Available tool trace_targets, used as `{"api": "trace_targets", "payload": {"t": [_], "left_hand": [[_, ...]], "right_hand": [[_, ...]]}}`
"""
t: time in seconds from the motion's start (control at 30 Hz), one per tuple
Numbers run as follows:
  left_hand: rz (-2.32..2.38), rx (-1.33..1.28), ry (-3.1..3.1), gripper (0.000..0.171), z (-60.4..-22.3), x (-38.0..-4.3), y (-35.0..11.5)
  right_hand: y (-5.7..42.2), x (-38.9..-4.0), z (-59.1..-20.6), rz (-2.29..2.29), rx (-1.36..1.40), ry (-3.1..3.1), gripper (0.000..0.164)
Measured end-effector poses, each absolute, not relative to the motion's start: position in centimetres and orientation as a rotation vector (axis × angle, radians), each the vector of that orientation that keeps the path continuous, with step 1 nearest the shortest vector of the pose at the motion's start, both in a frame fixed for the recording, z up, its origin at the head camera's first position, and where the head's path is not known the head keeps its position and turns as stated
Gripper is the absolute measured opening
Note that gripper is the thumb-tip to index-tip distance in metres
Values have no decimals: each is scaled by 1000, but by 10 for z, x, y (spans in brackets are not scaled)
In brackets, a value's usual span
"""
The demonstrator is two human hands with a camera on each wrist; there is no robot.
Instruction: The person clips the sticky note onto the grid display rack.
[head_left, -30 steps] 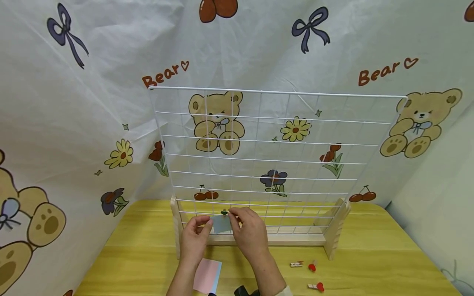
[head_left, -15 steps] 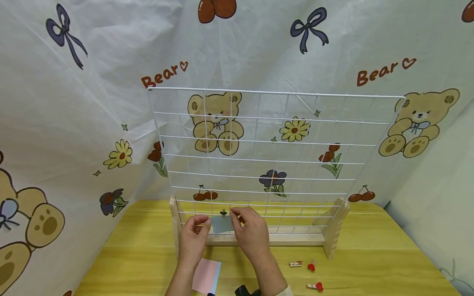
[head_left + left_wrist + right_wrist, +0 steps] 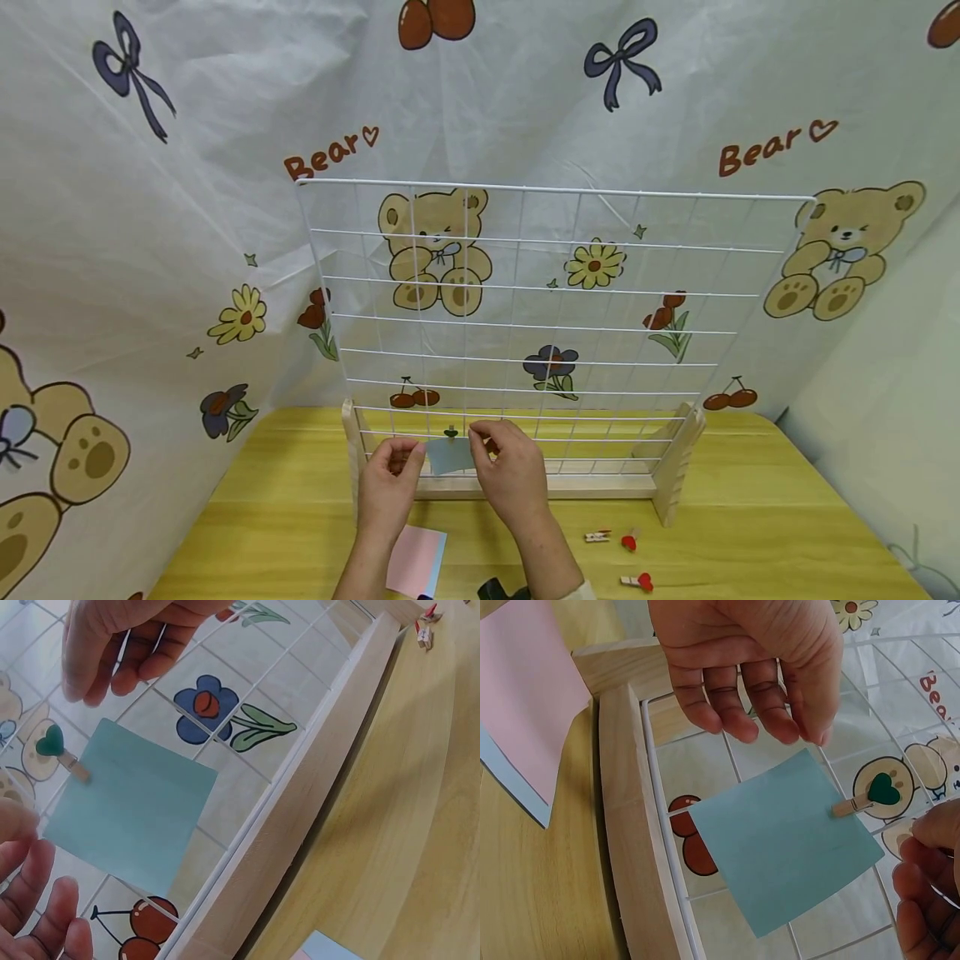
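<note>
A light blue-green sticky note [image 3: 450,457] hangs on the white wire grid [image 3: 525,332], held at its top edge by a small wooden clothespin [image 3: 853,805] with a green heart. My left hand [image 3: 387,483] is beside the note's left edge, its thumb tip very near a corner in the left wrist view. My right hand [image 3: 513,475] stands at the note's right side, thumb and fingers loosely bent. In the left wrist view a gap shows between the right fingertips and the note. Neither hand visibly holds anything.
Wooden feet and a bar [image 3: 600,486] carry the grid on the yellow wood-grain table [image 3: 780,533]. Pink and blue sticky notes [image 3: 415,560] lie in front, left. Several clothespins with red hearts [image 3: 637,582] lie at right. A black object [image 3: 498,590] sits at the near edge.
The right fingertips have drawn slightly right, away from the clothespin, and the left fingertips slightly off the note's edge. The note stays clipped to the grid. The head view has shifted a little.
</note>
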State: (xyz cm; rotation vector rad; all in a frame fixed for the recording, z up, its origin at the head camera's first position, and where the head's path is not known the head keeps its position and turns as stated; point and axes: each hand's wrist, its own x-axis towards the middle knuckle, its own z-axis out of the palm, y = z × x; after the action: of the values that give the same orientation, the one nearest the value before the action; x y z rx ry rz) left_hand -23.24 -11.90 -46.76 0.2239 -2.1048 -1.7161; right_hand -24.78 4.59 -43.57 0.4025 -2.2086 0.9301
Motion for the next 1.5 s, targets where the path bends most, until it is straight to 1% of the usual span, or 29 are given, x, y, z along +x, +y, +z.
{"api": "trace_targets", "payload": {"t": [0.3,0.53,0.73,0.83,1.13,1.5], "left_hand": [[-1720,193,-2134,16,-461,-228,-116],[-1711,166,-2158,13,-454,-224,-117],[-1733,135,-2152,15,-449,-219,-118],[-1736,119,-2152,14,-448,-218,-118],[-1727,78,-2154,9,-443,-214,-116],[-1705,66,-2183,9,-438,-204,-120]], "right_hand": [[51,-244,-436,964,403,-2238,4],[55,-240,-442,1003,428,-2249,2],[62,-235,-448,975,370,-2310,4],[67,-233,-454,941,349,-2327,2],[84,-225,-471,902,323,-2373,9],[101,-216,-476,913,280,-2476,9]]}}
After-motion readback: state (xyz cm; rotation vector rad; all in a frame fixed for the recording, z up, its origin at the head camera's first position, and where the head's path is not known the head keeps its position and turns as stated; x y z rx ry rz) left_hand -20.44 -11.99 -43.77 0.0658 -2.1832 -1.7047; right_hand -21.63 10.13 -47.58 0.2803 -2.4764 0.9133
